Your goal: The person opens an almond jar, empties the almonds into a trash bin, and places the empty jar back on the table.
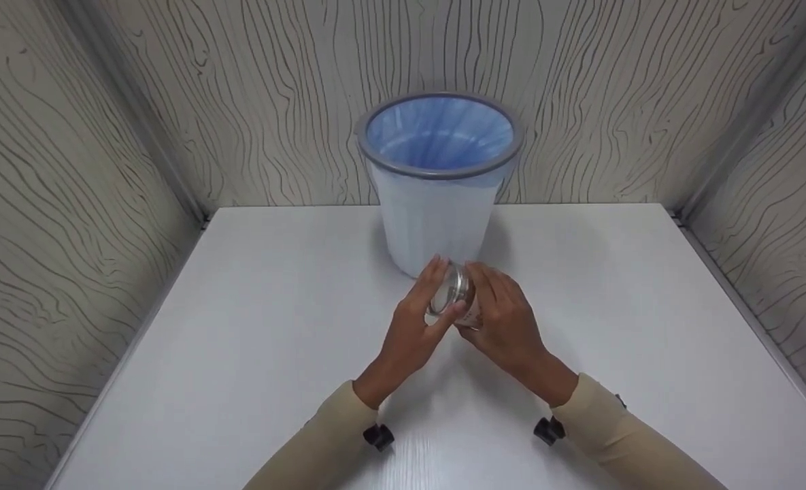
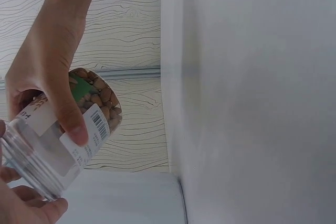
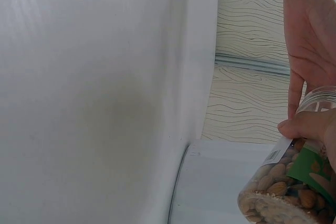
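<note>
A clear jar of almonds is held tilted between both hands, in front of the bin. My right hand grips its body, the thumb lying across the white barcode label in the left wrist view. With fingers and thumb, my left hand holds the jar's lid end, which faces left. Brown nuts fill the closed end of the jar, beside a green label. The hands hide part of the jar in every view.
Behind the hands stands a white bin with a grey rim and a blue inside. It rests on a white table enclosed by wood-patterned panels. Small black cameras sit at both sleeve cuffs.
</note>
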Demonstrator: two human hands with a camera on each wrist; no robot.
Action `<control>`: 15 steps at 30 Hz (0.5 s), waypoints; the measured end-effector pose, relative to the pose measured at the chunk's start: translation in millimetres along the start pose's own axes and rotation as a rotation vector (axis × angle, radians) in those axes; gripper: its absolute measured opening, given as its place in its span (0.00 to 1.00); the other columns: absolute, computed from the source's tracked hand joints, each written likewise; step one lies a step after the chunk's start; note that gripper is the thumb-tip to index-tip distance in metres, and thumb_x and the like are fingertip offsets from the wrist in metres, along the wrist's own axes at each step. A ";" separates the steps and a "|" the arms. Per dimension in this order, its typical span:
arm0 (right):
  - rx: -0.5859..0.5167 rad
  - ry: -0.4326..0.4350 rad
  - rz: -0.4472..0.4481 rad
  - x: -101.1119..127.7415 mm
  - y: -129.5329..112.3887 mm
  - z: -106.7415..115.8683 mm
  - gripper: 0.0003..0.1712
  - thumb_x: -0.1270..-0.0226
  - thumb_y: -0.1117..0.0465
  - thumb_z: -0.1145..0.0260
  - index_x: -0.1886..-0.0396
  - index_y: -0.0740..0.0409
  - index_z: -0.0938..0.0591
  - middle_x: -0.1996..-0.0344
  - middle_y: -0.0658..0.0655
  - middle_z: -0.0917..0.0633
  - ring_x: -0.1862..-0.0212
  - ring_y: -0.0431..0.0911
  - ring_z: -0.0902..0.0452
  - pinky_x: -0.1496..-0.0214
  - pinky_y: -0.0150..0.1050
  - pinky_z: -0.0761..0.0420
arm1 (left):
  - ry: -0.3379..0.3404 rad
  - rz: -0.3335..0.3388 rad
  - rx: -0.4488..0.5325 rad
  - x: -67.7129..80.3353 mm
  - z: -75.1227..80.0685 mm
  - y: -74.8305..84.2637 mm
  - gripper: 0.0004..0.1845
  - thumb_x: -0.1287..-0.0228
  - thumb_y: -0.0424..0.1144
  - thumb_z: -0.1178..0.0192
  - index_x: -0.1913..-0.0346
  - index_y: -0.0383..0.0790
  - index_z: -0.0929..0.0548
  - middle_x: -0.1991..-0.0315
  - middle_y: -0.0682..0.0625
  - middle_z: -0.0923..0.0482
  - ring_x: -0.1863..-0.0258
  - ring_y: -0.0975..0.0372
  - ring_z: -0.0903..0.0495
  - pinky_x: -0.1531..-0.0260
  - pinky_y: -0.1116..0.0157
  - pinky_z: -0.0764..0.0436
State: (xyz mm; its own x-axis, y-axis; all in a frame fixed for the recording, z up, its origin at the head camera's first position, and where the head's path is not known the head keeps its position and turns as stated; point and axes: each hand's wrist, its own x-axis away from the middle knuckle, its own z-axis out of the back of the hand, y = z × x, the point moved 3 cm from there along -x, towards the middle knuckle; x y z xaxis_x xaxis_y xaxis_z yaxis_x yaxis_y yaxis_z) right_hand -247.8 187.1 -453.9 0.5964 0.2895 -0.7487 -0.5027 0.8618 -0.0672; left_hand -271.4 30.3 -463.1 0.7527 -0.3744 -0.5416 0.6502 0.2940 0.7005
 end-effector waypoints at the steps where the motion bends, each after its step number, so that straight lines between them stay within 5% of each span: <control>1: 0.003 -0.003 -0.001 0.6 0.7 0.7 0.54 0.63 0.60 0.11 0.33 0.67 0.27 0.40 0.63 0.20 0.39 0.57 0.22 0.34 0.52 0.25 | -0.001 0.001 0.005 -0.1 -1.1 0.1 0.37 0.24 0.55 0.45 0.20 0.43 0.40 0.20 0.44 0.45 0.22 0.56 0.45 0.29 0.52 0.36; 15: 0.019 0.013 -0.010 3.8 4.2 0.1 0.54 0.64 0.58 0.11 0.34 0.66 0.26 0.41 0.63 0.19 0.40 0.56 0.21 0.35 0.52 0.24 | -0.008 0.040 0.091 -1.4 -3.1 -3.1 0.36 0.23 0.55 0.45 0.21 0.43 0.40 0.21 0.43 0.43 0.23 0.58 0.42 0.28 0.53 0.38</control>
State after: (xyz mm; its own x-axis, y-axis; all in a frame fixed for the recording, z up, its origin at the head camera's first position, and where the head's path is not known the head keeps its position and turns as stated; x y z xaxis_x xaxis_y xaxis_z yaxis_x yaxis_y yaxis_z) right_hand -247.6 191.9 -456.9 0.5927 0.2757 -0.7567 -0.4850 0.8723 -0.0620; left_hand -274.2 32.6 -466.0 0.7771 -0.3706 -0.5087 0.6070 0.2279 0.7613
